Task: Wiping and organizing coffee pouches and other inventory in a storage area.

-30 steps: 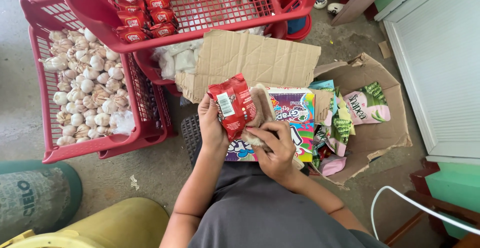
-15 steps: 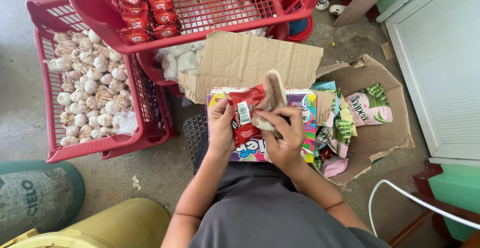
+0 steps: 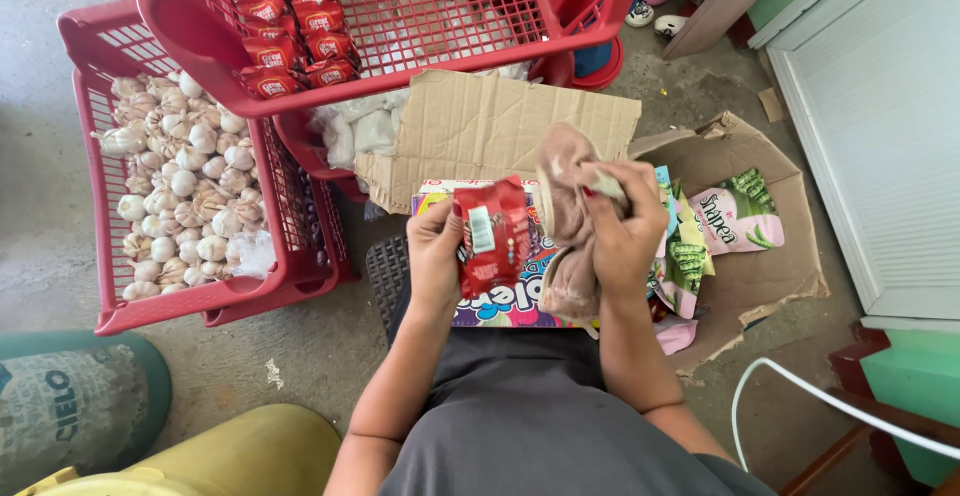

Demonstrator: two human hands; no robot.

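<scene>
**Packet and cloth in hand**

My left hand (image 3: 437,256) grips a red snack packet (image 3: 492,236) upright; my right hand (image 3: 622,226) clutches a beige cloth (image 3: 566,196) just beside it. Beneath both lies a colourful box (image 3: 500,301); beyond them, a red basket (image 3: 400,16) of matching packets.

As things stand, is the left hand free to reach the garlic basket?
Probably not yet: the left hand is holding a red packet. The path to the garlic basket looks open otherwise.
</scene>
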